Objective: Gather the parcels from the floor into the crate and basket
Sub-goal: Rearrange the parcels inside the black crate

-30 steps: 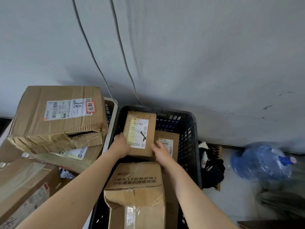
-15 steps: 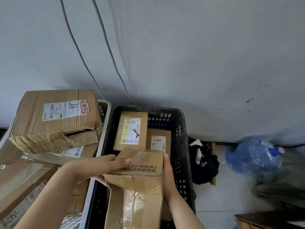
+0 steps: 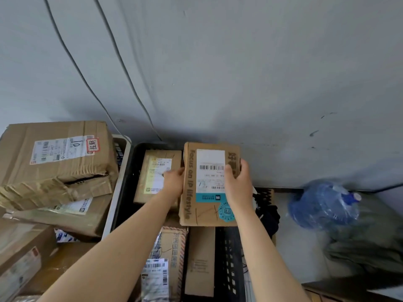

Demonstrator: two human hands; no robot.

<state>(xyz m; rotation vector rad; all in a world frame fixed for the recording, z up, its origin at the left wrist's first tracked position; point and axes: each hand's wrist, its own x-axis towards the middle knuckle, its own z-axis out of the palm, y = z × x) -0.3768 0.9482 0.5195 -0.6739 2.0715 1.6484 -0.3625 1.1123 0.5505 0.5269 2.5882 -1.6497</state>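
Now left hand and right hand grip the labelled parcel; dropped askew, it may snag the black crate.

The parcel is matt brown cardboard with a smooth white paper label, the crate is dull black perforated plastic, the big left box is creased cardboard under glossy tape, and the right-hand bottle is translucent blue plastic.
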